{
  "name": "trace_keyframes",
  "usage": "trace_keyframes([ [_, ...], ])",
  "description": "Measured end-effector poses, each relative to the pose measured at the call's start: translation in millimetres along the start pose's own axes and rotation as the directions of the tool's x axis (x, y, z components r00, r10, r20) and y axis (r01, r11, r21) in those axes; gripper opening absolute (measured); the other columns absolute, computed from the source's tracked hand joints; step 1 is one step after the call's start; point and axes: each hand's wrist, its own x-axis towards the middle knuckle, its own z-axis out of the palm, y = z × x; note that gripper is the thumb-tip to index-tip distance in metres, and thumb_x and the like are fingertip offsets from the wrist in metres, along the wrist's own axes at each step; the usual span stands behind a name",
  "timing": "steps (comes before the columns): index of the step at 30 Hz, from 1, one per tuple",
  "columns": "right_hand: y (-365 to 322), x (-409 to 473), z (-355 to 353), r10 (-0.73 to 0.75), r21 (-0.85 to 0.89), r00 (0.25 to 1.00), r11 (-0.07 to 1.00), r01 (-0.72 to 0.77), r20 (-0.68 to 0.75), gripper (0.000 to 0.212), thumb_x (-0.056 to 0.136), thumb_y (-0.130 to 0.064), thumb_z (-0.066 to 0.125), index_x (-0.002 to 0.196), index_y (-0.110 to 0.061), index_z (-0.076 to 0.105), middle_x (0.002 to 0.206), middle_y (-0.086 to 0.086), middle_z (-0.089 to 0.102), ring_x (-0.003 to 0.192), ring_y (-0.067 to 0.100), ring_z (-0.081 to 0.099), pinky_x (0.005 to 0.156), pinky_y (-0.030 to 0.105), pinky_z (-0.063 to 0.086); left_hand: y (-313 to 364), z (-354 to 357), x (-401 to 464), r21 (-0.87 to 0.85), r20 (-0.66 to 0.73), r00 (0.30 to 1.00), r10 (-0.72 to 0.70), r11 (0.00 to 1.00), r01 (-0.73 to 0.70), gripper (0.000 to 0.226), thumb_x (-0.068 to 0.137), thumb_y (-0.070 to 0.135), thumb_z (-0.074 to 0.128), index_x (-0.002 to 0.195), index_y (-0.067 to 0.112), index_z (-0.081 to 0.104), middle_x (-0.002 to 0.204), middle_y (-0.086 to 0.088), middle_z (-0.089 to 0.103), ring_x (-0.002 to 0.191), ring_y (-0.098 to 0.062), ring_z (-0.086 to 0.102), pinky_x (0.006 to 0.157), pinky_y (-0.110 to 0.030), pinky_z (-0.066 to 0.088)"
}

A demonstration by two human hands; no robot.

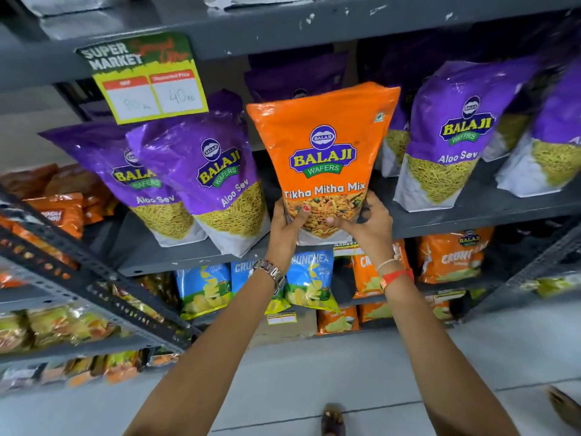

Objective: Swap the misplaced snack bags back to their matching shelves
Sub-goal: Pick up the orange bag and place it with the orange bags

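An orange Tikha Mitha Mix bag (323, 152) stands upright at the middle of the grey shelf (471, 212), among purple Aloo Sev bags (217, 174). My left hand (287, 228) grips its lower left corner and my right hand (366, 225) grips its lower right corner. More purple Aloo Sev bags (452, 136) stand to the right and behind. The bag's bottom edge sits at the shelf's front lip, partly hidden by my fingers.
A Super Market price tag (147, 80) hangs from the shelf above. Below are blue Crunchex bags (309, 281) and orange Crunchex bags (452, 256). A second rack (94, 278) with snack packs stands at the left. A grey floor (314, 382) lies underneath.
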Motion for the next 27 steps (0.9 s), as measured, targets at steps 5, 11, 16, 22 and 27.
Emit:
trace_keyframes([
  [5, -45.9, -40.9, -4.6, -0.056, -0.009, 0.997, 0.998, 0.055, -0.054, 0.074, 0.048, -0.057, 0.087, 0.112, -0.029, 0.064, 0.106, -0.001, 0.074, 0.098, 0.011, 0.069, 0.084, 0.04, 0.059, 41.0, -14.6, -47.5, 0.007, -0.017, 0.998, 0.052, 0.999, -0.052, 0.036, 0.092, 0.017, 0.051, 0.126, 0.023, 0.041, 0.125, -0.004, 0.057, 0.116, -0.023, 0.056, 0.098, -0.049, 0.047],
  [11, -108.1, -81.9, -1.0, -0.166, -0.007, 0.981, 0.986, 0.166, -0.104, 0.074, 0.045, -0.067, 0.083, 0.109, -0.038, 0.063, 0.104, -0.003, 0.074, 0.1, 0.015, 0.068, 0.086, 0.047, 0.057, 92.5, -46.4, -92.4, 0.064, 0.007, 0.969, 0.248, 0.967, -0.248, 0.035, 0.091, 0.023, 0.051, 0.125, 0.024, 0.045, 0.122, 0.004, 0.06, 0.11, -0.007, 0.059, 0.092, -0.036, 0.051],
  [16, -160.2, -103.8, 6.4, -0.229, 0.016, 0.964, 0.972, 0.233, -0.135, 0.069, 0.043, -0.073, 0.079, 0.104, -0.045, 0.061, 0.104, -0.004, 0.073, 0.098, 0.015, 0.068, 0.087, 0.048, 0.057, 140.7, -68.3, -118.0, 0.053, -0.004, 0.938, 0.347, 0.937, -0.346, 0.029, 0.092, 0.018, 0.05, 0.118, 0.028, 0.047, 0.11, 0.017, 0.059, 0.089, 0.015, 0.06, 0.079, -0.014, 0.054],
  [22, -226.2, -98.4, 19.3, -0.322, 0.03, 0.935, 0.944, 0.33, -0.147, 0.079, 0.04, -0.078, 0.077, 0.106, -0.036, 0.063, 0.103, -0.006, 0.073, 0.098, 0.016, 0.069, 0.086, 0.047, 0.056, 203.5, -96.6, -124.2, 0.073, -0.028, 0.896, 0.442, 0.895, -0.439, 0.026, 0.089, 0.025, 0.054, 0.115, 0.026, 0.055, 0.117, 0.009, 0.063, 0.106, -0.002, 0.061, 0.089, -0.026, 0.051],
  [27, -294.5, -78.6, 42.1, -0.393, 0.024, 0.91, 0.916, 0.4, -0.134, 0.075, 0.044, -0.071, 0.08, 0.107, -0.033, 0.065, 0.101, -0.009, 0.074, 0.101, 0.018, 0.068, 0.09, 0.045, 0.054, 264.5, -126.2, -108.4, 0.135, -0.104, 0.849, 0.518, 0.853, -0.504, 0.025, 0.088, 0.028, 0.055, 0.112, 0.023, 0.058, 0.112, 0.005, 0.067, 0.099, -0.006, 0.064, 0.089, -0.032, 0.054],
])
